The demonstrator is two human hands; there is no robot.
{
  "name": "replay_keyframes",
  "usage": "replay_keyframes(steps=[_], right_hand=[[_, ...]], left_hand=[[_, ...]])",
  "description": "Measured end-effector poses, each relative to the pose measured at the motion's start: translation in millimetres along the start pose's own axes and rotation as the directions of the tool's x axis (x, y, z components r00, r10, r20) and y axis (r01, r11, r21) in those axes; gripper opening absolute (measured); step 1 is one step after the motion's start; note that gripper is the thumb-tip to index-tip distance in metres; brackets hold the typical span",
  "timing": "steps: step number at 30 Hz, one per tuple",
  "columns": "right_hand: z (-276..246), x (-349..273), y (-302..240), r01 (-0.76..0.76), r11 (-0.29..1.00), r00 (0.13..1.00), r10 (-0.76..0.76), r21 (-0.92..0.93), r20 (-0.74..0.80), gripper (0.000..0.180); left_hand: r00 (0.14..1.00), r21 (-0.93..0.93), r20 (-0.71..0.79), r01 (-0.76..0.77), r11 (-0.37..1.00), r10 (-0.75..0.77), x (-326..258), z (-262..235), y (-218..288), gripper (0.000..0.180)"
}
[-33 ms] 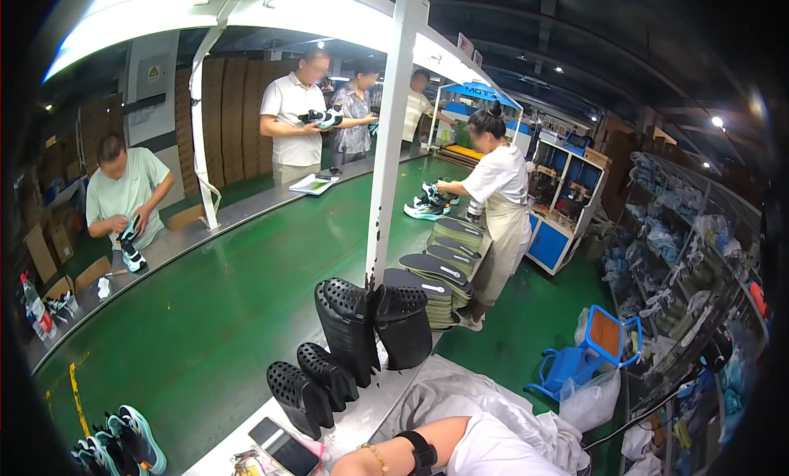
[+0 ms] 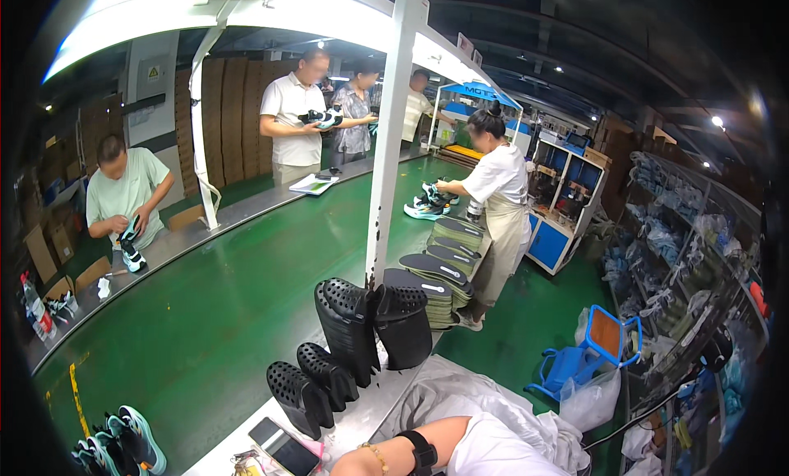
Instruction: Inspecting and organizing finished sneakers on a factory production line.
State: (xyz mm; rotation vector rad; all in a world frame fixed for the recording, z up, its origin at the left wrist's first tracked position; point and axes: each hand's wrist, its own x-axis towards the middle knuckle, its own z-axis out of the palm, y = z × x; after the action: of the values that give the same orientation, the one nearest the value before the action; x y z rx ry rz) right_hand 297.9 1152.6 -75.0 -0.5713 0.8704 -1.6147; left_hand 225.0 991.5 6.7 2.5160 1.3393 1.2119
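Neither of my hands shows; they lie beyond the lower edge. One bare forearm (image 2: 444, 435) of mine, apparently the right, reaches in at the bottom with a black band (image 2: 422, 453) and a bead bracelet (image 2: 376, 457) on it. Left of its wrist lie a dark-screened phone (image 2: 283, 447) and some keys (image 2: 246, 464) on the pale bench. Farther on stand stacks of black perforated clog-like pieces, two tall (image 2: 345, 324) and two shorter (image 2: 300, 398). Several sneakers (image 2: 136, 439) rest on the green belt at lower left.
A white post (image 2: 390, 147) rises behind the black stacks. Piled olive insoles (image 2: 440, 271) stand beside a co-worker (image 2: 501, 188) handling a sneaker. Other people work along the green belt (image 2: 222, 303). A blue chair (image 2: 588, 353) and a bag-filled rack (image 2: 674, 295) are at right.
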Motion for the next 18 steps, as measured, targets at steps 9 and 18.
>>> replay_keyframes(steps=[9, 18], right_hand=[[-1, -4, -12, 0.047, 0.988, 0.994, -0.032, -0.146, 0.105, 0.046], [-6, -1, -15, 0.091, 0.967, 0.963, -0.025, -0.236, 0.267, 0.051]], left_hand=[[0.998, -0.163, -0.026, 0.045, 0.986, -0.05, 6, 1, -16, 0.02], [0.994, -0.441, 0.056, 0.112, 0.891, -0.097, 4, 7, -32, 0.015]])
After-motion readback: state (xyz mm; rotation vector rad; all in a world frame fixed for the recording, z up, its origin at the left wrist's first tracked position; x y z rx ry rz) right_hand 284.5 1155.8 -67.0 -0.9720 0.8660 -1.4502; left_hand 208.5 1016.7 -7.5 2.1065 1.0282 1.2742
